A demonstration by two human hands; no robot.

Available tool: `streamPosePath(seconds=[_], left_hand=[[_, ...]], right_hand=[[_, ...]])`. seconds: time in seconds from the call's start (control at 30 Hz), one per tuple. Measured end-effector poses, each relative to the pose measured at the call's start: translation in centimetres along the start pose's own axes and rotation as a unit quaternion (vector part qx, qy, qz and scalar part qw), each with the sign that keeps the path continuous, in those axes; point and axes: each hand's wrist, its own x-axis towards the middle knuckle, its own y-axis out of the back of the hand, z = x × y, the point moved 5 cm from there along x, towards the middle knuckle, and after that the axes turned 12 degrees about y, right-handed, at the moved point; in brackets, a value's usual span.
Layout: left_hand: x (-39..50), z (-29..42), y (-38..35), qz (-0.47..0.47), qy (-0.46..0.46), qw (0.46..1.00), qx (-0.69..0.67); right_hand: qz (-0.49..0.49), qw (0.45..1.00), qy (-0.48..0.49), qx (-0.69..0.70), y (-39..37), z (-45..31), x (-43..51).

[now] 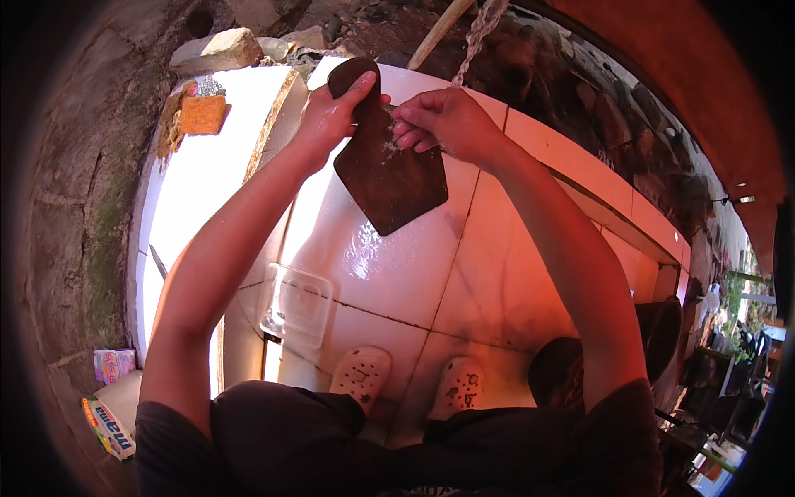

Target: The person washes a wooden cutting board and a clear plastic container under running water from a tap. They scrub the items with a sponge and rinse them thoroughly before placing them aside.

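My left hand (pixel 329 121) grips a dark brown board with a handle (pixel 388 180), probably a cutting board, with the thumb laid across its handle. The board's broad end points down toward me, above the wet tiles. My right hand (pixel 450 124) is at the board's right edge, fingers curled toward its face. Water drops show between those fingertips and the board; whether the fingers hold anything is unclear. A stream of water (pixel 481 37) falls just behind my right wrist.
White floor tiles (pixel 497 273) carry a clear plastic container (pixel 298 304) and my clogs (pixel 362 376). On the left ledge (pixel 186 192) lies an orange sponge (pixel 203 115) beside brown fibre (pixel 169 127). A stone (pixel 217 53), a wooden stick (pixel 440 31) and printed packets (pixel 109 428) are around. Dark round vessels (pixel 556 369) stand right.
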Motion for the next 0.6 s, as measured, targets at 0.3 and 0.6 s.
streamPosePath(seconds=[0.3, 0.6], left_hand=[[-1.6, 2.0, -5.3, -0.116, -0.011, 0.991, 0.066], [0.2, 1.0, -8.7, -0.155, -0.113, 0.953, 0.235]], right_hand=[[0.237, 0.957, 0.109, -0.123, 3.7, -3.7, 1.1], [0.006, 0.960, 0.115, -0.257, 5.1, -3.6, -0.9]])
